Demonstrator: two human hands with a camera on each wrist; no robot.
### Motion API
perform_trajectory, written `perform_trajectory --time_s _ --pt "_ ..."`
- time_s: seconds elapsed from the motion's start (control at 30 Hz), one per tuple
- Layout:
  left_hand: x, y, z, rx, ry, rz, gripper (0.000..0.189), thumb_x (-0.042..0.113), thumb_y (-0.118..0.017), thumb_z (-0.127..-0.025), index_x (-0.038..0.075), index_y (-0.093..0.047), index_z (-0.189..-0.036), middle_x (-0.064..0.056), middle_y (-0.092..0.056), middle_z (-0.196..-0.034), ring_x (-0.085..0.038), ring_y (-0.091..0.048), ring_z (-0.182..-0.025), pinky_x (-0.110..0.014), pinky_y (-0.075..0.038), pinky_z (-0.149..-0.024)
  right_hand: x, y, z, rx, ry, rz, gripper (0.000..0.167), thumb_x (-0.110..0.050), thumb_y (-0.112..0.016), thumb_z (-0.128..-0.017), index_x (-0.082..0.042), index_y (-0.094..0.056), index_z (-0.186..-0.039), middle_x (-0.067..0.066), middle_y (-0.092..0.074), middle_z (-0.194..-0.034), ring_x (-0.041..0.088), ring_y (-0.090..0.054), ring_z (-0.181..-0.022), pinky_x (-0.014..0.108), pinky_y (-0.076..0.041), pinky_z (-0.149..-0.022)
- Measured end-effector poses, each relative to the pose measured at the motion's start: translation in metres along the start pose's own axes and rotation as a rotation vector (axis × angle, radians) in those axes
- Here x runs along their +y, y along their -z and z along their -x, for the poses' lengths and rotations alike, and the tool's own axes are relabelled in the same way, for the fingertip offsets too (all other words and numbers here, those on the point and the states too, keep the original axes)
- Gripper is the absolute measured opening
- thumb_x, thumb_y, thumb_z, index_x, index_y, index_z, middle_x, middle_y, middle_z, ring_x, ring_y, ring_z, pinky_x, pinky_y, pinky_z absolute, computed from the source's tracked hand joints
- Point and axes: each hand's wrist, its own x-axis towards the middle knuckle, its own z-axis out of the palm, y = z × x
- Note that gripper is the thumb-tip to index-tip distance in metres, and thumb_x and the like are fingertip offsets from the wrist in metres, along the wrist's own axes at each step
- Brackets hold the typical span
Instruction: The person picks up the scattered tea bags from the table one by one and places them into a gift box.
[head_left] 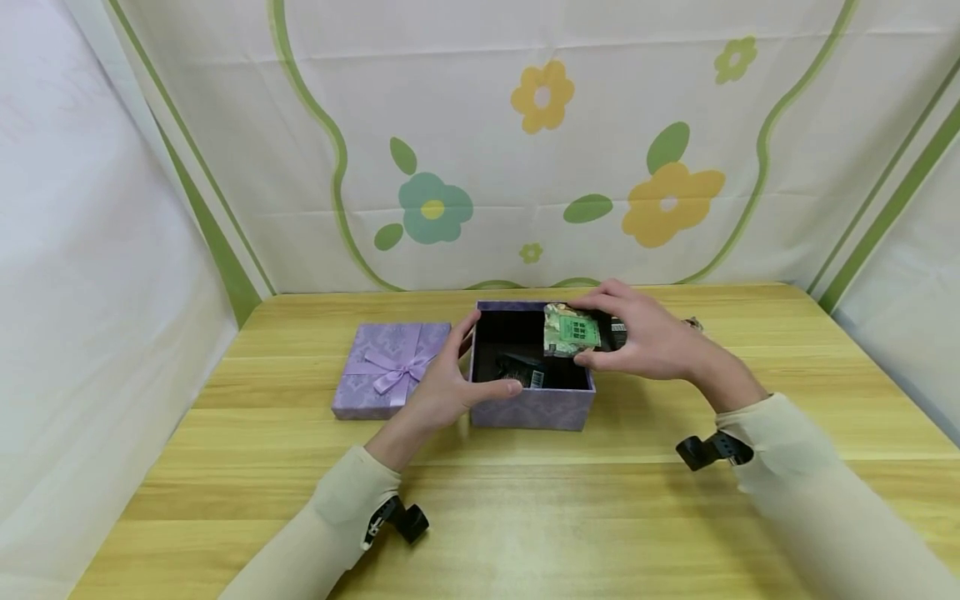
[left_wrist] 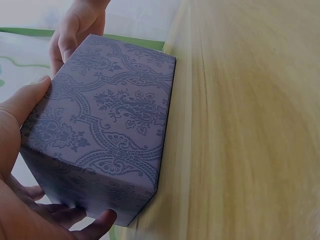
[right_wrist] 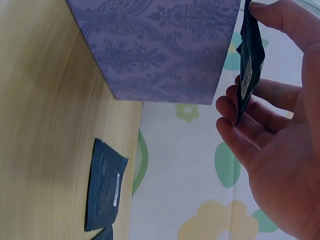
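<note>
Left hand (head_left: 448, 385) spread, grips the box (head_left: 528, 409) on the desk (head_left: 540, 517) | right hand (head_left: 651, 337) part-closed, pinches a packet (head_left: 570, 331) by its edges over the box's right side | risk: packet may slip if that pinch loosens

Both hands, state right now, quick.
Left hand: holding the purple box, thumb and fingers around one corner.
Right hand: holding a green-fronted packet between thumb and fingers.
</note>
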Motion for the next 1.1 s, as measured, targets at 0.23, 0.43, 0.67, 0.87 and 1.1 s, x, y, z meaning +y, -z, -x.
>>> perform_trajectory --time_s 0.23,0.43,0.67,0.87,1.1 --pt "-0.001 0.001 0.0 0.01 -0.008 0.0 0.117 0.04 -0.093 -0.082 0.047 -0.015 -0.168 0.009 -0.013 -0.178 -0.025 -0.016 -0.167 -0.062 -0.031 -0.128 -0.01 -0.009 -0.012 -0.01 0.027 -0.029 0.076 -0.042 -0.084 -0.09 -0.014 -0.056 -0.154 0.008 -0.055 -0.146 0.032 -0.055 -0.136 0.059 -0.046 -0.114" --pt "0.001 0.001 -0.001 -0.001 -0.01 -0.002 0.116 0.038 -0.092 -0.084 0.045 -0.013 -0.169 0.009 -0.012 -0.178 -0.027 -0.015 -0.167 -0.063 -0.032 -0.127 -0.017 -0.016 -0.019 -0.021 0.046 -0.04 0.073 -0.043 -0.083 -0.09 -0.013 -0.058 -0.152 0.009 -0.056 -0.146 0.033 -0.056 -0.136 0.06 -0.046 -0.113" --pt "0.001 0.001 0.0 -0.002 0.001 -0.004 0.116 0.037 -0.092 -0.084 0.045 -0.013 -0.169 0.008 -0.013 -0.178 -0.026 -0.016 -0.167 -0.064 -0.031 -0.127 -0.019 -0.022 -0.025 -0.05 0.052 -0.038 0.072 -0.045 -0.083 -0.09 -0.015 -0.059 -0.151 0.008 -0.056 -0.145 0.03 -0.056 -0.134 0.059 -0.046 -0.113" --pt "0.0 0.001 -0.001 -0.008 -0.005 -0.009 0.117 0.041 -0.092 -0.083 0.046 -0.012 -0.169 0.009 -0.012 -0.178 -0.025 -0.015 -0.167 -0.065 -0.03 -0.127 -0.02 -0.029 -0.031 -0.072 0.07 -0.035 0.072 -0.043 -0.084 -0.089 -0.012 -0.06 -0.149 0.008 -0.058 -0.14 0.028 -0.058 -0.126 0.054 -0.049 -0.108" --pt "0.0 0.001 -0.001 -0.013 -0.005 0.004 0.118 0.041 -0.092 -0.083 0.045 -0.012 -0.169 0.009 -0.012 -0.178 -0.026 -0.014 -0.167 -0.065 -0.032 -0.127 -0.021 -0.04 -0.035 -0.114 0.051 -0.023 0.072 -0.046 -0.082 -0.09 -0.013 -0.059 -0.15 0.009 -0.056 -0.144 0.03 -0.056 -0.13 0.055 -0.049 -0.109"
